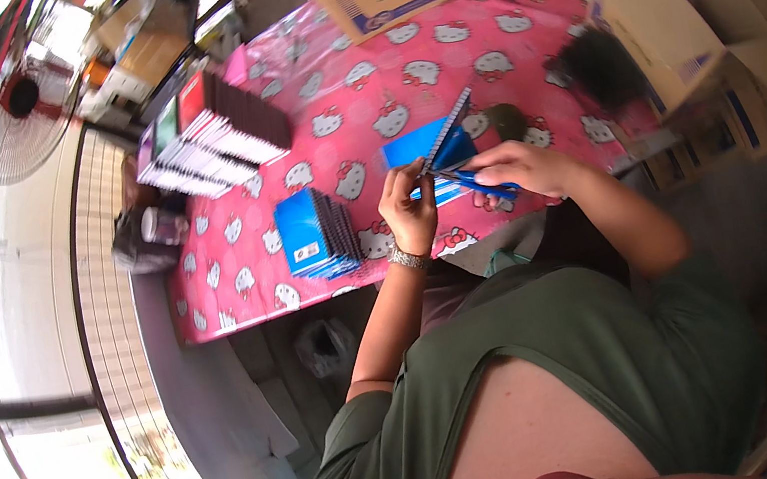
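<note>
A pink cloth (212, 304) printed with white cartoon cat heads covers the table under my hands, and a pale fan (12, 139) stands far off, beyond and to the left of my left hand. Straight beyond my hands, at the table's far side, a cardboard box (345, 7) carries dark printed lettering, a dark band and a bright blue patch. Beyond my right hand and to its right, an open carton (647, 23) spreads its flaps; its print is too blurred for me to read.

My left hand (409, 210) is narrowed, fingers pinching the near end of a spiral-bound notebook (449, 132) that stands on edge and slants away from me. My right hand (529, 169) is wrapped around a blue-handled tool (497, 188), its dark head close to my left fingertips; I cannot tell whether it touches the binding. Just beyond my fingers, blue notebooks (404, 147) lie on the cloth.

To the left of my left hand sits a blue notebook stack (299, 218) with a small white label on its top cover, and farther out that way a tall row of notebooks (218, 130). A strip of cloth separates my left hand from the blue stack. The table's near edge runs just on my side of both hands. Beyond my right hand, a dark green round object (506, 122) sits close by, with a blurred black heap (598, 66) farther right.
</note>
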### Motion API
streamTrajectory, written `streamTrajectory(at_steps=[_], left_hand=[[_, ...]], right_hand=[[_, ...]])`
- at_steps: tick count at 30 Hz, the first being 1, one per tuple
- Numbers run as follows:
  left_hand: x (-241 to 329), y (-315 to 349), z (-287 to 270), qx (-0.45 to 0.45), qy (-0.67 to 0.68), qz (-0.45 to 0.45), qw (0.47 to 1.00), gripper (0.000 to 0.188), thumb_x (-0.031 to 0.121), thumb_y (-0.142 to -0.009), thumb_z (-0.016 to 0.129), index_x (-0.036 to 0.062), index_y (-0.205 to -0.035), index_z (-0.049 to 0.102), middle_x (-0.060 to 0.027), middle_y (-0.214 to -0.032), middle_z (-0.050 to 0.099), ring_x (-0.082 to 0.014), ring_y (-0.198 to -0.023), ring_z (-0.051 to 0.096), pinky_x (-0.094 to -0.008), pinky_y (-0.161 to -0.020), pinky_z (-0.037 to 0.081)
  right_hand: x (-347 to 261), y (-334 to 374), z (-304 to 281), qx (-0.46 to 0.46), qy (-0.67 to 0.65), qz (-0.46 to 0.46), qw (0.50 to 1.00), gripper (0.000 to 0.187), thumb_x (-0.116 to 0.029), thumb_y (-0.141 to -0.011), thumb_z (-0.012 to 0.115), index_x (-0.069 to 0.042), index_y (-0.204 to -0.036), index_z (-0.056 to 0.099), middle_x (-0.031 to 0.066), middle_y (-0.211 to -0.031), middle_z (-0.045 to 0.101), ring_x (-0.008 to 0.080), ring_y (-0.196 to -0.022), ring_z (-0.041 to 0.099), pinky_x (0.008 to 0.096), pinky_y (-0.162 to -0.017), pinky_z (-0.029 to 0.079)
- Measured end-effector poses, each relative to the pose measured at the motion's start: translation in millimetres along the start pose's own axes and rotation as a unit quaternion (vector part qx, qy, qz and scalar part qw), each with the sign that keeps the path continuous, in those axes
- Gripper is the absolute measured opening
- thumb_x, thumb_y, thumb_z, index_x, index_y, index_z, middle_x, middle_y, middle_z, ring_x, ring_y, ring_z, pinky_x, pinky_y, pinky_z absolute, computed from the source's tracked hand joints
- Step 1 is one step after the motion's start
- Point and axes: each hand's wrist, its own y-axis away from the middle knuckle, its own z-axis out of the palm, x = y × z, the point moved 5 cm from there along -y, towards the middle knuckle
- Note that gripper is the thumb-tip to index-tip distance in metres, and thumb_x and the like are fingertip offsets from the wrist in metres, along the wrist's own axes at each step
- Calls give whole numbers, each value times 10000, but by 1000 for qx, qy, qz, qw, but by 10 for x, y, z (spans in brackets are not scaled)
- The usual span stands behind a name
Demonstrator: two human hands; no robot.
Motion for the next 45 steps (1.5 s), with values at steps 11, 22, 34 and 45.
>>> streamTrajectory(at_steps=[11, 22, 34, 45], left_hand=[[-518, 337, -2226, 277, -15, -265, 924, 192, 51, -911, 661, -29, -1082, 626, -86, -919, 661, -126, -735, 637, -263, -556, 557], [147, -208, -862, 2, -372, 103, 922, 265, 145, -779, 751, 87, -1026, 676, -101, -1092, 644, -331, -1030, 594, -450, -904, 481], [44, -434, 339, -382, -249, 183, 871, 104, 136, -857, 650, 108, -935, 713, -56, -961, 711, -276, -823, 677, -377, -698, 561], [-66, -543, 331, -419, -224, 204, 856, 133, 191, -876, 669, 117, -954, 747, -76, -917, 729, -274, -779, 697, -364, -675, 573]], right_hand=[[1088, 454, -1302, 256, 355, 95, 894, 302, -283, -910, 674, -16, -1049, 702, 151, -933, 721, 265, -834, 710, 380, -740, 548], [807, 258, -2430, 492, 656, 182, 542, 359, -328, -857, 716, -52, -1074, 642, 140, -1141, 642, 334, -1016, 646, 461, -777, 536], [514, 456, -2578, 487, 623, 133, 597, 98, -111, -865, 621, -55, -916, 682, 177, -960, 662, 363, -956, 648, 465, -834, 529], [-21, 208, -2064, 447, 423, -84, 784, 291, -271, -995, 553, -76, -1171, 677, 156, -980, 702, 284, -813, 667, 395, -768, 543]])
